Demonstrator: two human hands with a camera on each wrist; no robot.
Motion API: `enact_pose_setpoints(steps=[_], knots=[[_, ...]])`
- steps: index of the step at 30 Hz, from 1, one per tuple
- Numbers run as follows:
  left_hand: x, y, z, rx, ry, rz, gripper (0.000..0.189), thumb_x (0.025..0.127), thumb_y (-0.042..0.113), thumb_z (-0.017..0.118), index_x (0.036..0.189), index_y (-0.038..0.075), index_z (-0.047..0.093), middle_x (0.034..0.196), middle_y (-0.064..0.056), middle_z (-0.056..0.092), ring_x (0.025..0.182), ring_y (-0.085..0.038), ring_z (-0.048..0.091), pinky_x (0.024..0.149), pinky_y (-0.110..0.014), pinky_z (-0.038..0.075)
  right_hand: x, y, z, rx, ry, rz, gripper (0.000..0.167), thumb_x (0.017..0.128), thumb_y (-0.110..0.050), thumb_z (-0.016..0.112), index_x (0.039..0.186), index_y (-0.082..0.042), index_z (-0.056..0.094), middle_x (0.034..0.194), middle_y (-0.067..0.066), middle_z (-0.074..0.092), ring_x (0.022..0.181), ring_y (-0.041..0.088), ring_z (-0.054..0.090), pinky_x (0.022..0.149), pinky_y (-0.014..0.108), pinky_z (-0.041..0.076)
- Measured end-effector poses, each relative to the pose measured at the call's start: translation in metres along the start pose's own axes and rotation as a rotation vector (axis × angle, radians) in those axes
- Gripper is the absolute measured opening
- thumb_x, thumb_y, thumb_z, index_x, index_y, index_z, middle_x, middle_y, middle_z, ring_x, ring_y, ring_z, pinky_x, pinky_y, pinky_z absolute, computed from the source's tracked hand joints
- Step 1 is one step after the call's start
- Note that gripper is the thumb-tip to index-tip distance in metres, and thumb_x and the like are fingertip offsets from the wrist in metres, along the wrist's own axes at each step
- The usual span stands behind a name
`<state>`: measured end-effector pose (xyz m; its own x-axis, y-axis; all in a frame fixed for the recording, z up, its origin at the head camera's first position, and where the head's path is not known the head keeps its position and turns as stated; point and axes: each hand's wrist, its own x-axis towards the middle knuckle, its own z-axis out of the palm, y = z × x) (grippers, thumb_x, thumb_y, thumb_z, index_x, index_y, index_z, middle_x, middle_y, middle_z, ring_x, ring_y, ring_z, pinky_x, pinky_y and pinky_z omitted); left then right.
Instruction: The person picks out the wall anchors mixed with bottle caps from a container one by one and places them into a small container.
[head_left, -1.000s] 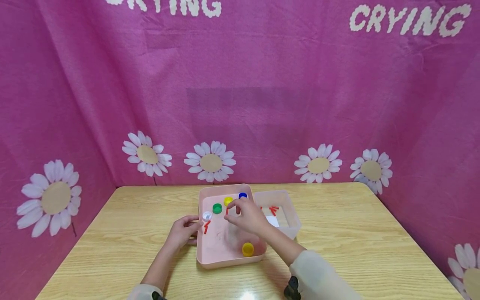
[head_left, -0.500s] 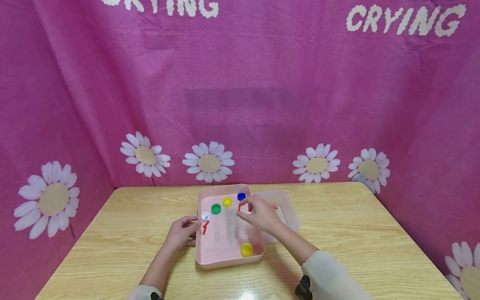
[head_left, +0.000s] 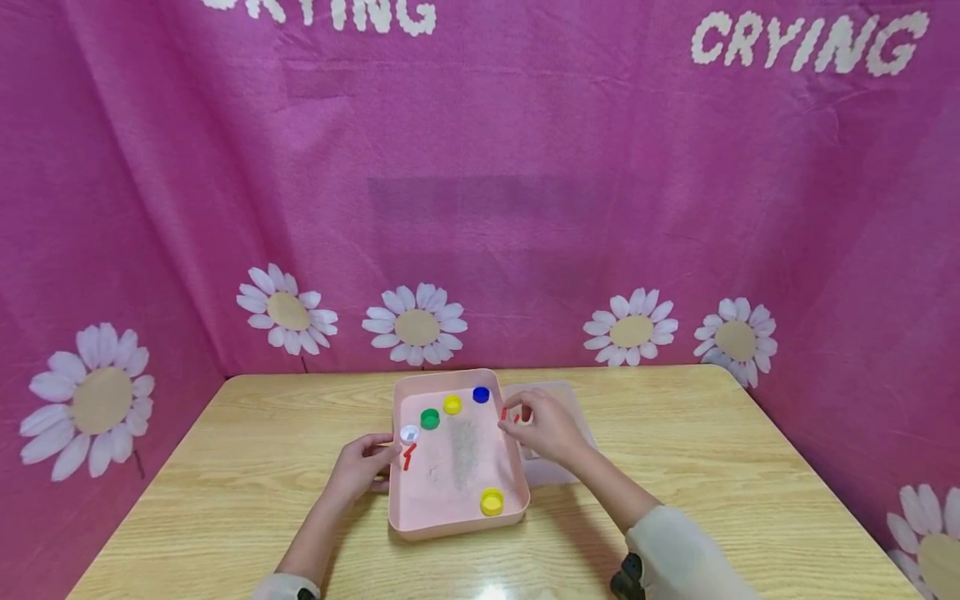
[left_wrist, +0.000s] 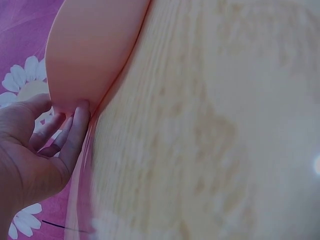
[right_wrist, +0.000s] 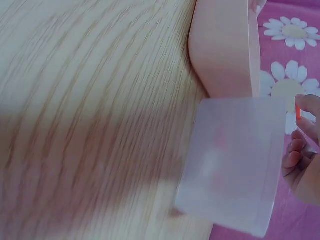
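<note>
Yellow cap (head_left: 491, 502) near end of tray (head_left: 450, 530). Left hand (head_left: 356, 467): fingers clamped on tray's left wall, likely steadying it. Right hand (head_left: 551, 429): fingertips pinching red stick (head_left: 504, 414) by tray's right rim, probably for fine control. Blue cap (head_left: 481, 395) beyond.

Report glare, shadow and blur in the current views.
Head: a glare spot on the wooden table at the bottom edge, a shadow beside the right forearm. Left wrist: table grain soft, bright spot at the right edge. Right wrist: broad shadow across the table; translucent box hazy.
</note>
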<state>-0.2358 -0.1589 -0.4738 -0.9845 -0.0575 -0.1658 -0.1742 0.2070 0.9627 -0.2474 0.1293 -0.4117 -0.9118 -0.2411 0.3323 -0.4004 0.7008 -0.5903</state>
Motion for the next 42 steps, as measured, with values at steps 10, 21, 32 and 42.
enact_pose_setpoints(steps=[10, 21, 32, 42], knots=[[0.001, -0.001, 0.000, -0.012, -0.006, 0.009, 0.038, 0.091, 0.016, 0.059, 0.124, -0.003, 0.053, 0.099, -0.016, 0.061, 0.072, -0.015, 0.061, 0.061, -0.033, 0.059, -0.004, 0.027, -0.010, -0.028, 0.025, 0.044, 0.022, 0.076, -0.020, 0.074, 0.094, -0.008, 0.068, 0.076, 0.005, 0.059, 0.072, 0.013, 0.049, 0.059, 0.020, 0.039], [-0.001, 0.002, 0.000, 0.005, -0.002, -0.007, 0.038, 0.091, 0.015, 0.058, 0.124, -0.003, 0.053, 0.107, -0.021, 0.061, 0.076, -0.016, 0.063, 0.063, -0.034, 0.059, -0.002, 0.040, -0.012, -0.045, 0.028, 0.089, 0.025, 0.077, -0.020, 0.073, 0.097, -0.006, 0.068, 0.069, 0.001, 0.053, 0.065, 0.010, 0.044, 0.056, 0.022, 0.037], [-0.002, 0.003, 0.001, 0.004, -0.012, -0.013, 0.038, 0.092, 0.016, 0.058, 0.125, -0.003, 0.052, 0.106, -0.020, 0.061, 0.076, -0.017, 0.063, 0.063, -0.034, 0.060, 0.005, 0.040, -0.007, -0.104, 0.002, 0.133, 0.025, 0.079, -0.022, 0.073, 0.097, -0.007, 0.067, 0.069, 0.001, 0.053, 0.062, 0.011, 0.045, 0.054, 0.023, 0.038], [-0.001, 0.003, -0.001, -0.006, -0.015, -0.007, 0.038, 0.092, 0.015, 0.058, 0.125, -0.003, 0.052, 0.102, -0.018, 0.060, 0.075, -0.017, 0.061, 0.063, -0.033, 0.059, 0.009, 0.037, -0.001, -0.121, -0.037, 0.167, 0.023, 0.079, -0.021, 0.072, 0.097, -0.007, 0.066, 0.071, 0.001, 0.055, 0.065, 0.012, 0.049, 0.055, 0.024, 0.041]])
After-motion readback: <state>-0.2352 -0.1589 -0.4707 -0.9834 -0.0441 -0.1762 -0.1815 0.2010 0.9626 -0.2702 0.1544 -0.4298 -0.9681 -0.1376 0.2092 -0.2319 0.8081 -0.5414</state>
